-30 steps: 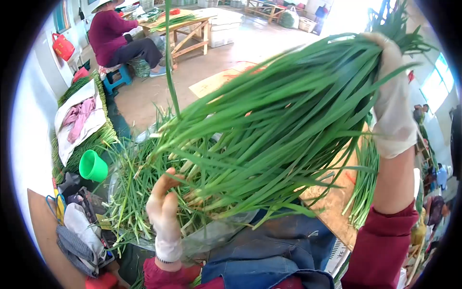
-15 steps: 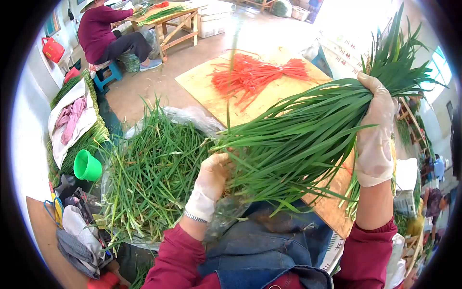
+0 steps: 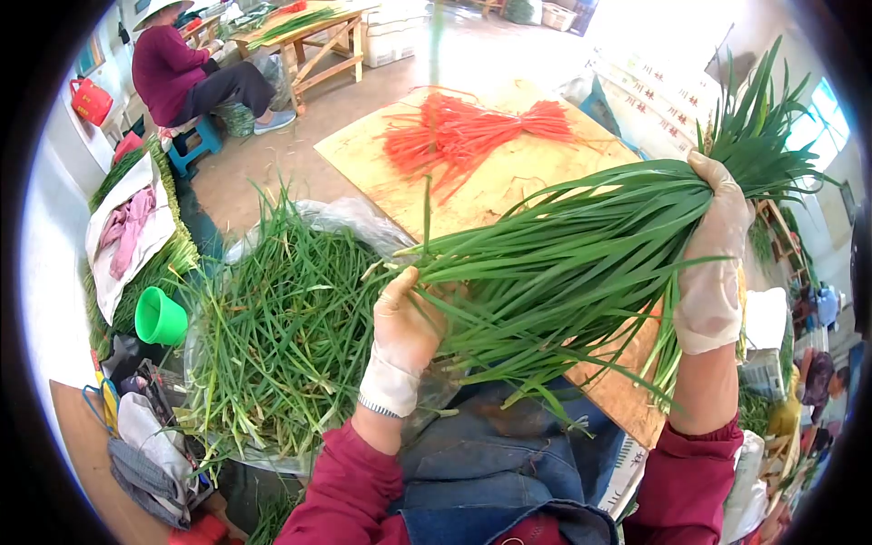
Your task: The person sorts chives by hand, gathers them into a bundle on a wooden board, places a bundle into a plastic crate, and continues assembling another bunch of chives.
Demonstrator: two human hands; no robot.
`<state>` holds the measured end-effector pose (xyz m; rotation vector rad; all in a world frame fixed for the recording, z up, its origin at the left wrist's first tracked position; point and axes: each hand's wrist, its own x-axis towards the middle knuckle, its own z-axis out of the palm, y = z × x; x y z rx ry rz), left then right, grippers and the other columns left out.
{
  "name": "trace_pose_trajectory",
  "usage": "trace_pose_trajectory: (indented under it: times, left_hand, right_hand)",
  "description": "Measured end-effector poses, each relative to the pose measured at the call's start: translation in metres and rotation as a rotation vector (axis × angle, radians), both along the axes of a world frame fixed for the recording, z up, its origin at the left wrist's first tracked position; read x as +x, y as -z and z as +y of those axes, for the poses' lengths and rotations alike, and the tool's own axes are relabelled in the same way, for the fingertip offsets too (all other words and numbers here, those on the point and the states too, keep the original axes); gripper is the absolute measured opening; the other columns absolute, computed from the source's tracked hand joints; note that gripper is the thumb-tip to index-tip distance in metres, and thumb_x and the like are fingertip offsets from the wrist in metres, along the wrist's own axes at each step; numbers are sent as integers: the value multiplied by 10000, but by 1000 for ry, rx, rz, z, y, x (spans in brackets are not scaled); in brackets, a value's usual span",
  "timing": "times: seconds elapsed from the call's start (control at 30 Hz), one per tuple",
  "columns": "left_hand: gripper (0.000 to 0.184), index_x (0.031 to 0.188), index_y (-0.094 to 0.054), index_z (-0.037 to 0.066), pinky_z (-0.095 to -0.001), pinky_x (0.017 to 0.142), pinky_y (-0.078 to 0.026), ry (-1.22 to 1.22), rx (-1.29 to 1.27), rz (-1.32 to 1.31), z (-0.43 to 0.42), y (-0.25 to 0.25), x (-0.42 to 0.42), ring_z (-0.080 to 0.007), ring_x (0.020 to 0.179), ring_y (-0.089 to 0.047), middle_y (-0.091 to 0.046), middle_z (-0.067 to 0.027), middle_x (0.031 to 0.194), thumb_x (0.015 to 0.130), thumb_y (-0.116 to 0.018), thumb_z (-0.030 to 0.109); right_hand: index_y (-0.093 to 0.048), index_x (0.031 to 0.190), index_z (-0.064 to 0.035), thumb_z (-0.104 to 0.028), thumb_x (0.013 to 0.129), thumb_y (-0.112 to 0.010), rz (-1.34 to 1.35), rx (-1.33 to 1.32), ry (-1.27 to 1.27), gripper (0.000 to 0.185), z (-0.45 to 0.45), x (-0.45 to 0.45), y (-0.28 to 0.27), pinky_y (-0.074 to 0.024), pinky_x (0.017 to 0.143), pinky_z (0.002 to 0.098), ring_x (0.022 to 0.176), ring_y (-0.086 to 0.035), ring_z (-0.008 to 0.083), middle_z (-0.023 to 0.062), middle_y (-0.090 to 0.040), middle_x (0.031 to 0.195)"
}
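Note:
A large bunch of garlic chives [image 3: 581, 245] stretches across the middle, long flat green leaves fanning out to the left. My right hand [image 3: 713, 236], in a thin pale glove, is closed around the bunch near its right end, where more leaves stick up beyond the thumb. At the left end, my gloved left hand [image 3: 409, 318] has its thumb and fingers on the leaf ends; its fingertips are partly hidden behind them. Below and left of that hand lies a heap of loose chive leaves [image 3: 282, 336] on clear plastic sheeting [image 3: 350, 222].
Red ties [image 3: 472, 136] lie on a wooden board [image 3: 363, 150] ahead. A green cup [image 3: 161, 316] and a white cloth [image 3: 109, 272] are at the left. A co-worker [image 3: 173, 68] sits on a blue stool [image 3: 195, 145] near a wooden table [image 3: 313, 32]. White boxes [image 3: 654, 100] stand behind the board.
My left hand has turned its palm more into view, with the thumb raised along the leaf ends. My right hand still holds the bunch. The whole view has shifted slightly.

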<state>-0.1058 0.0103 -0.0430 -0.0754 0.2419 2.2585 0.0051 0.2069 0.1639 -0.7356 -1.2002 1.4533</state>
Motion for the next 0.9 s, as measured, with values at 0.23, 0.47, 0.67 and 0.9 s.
trace_pose_trajectory:
  times: [0.23,0.47,0.67,0.9]
  left_hand:
    - [322,1110,-560,-8,-317,746,-441,-12,-136,275,-8,6,11,-161,724,-527,-586,-34,857,806,-633,70]
    - [191,886,-596,-66,-252,504,-367,53,-761,649,-51,-12,5,-62,436,-334,-342,64,488,846,-541,112]
    - [267,861,-632,-28,-221,405,-317,-105,-1371,748,-158,-41,-21,-57,422,-368,-398,41,511,785,-542,212]
    - [544,1159,-512,15,-505,1039,-253,69,-2857,1569,-216,-9,-40,-316,1159,-462,-512,-178,1231,808,-611,418]
  right_hand:
    - [-577,780,19,-50,736,-616,-12,-13,58,91,31,10,12,-494,496,283,500,-576,189,83,-599,666]
    - [-600,752,-7,-157,810,-533,-162,70,63,175,68,24,36,-489,501,274,500,-581,175,70,-620,659]
    - [-586,738,-30,-195,828,-510,-103,-30,-25,203,72,33,40,-498,509,282,487,-578,189,70,-608,620]
    - [-582,733,-41,-214,833,-513,-19,-44,-92,212,73,41,42,-512,504,287,517,-595,201,78,-613,628]
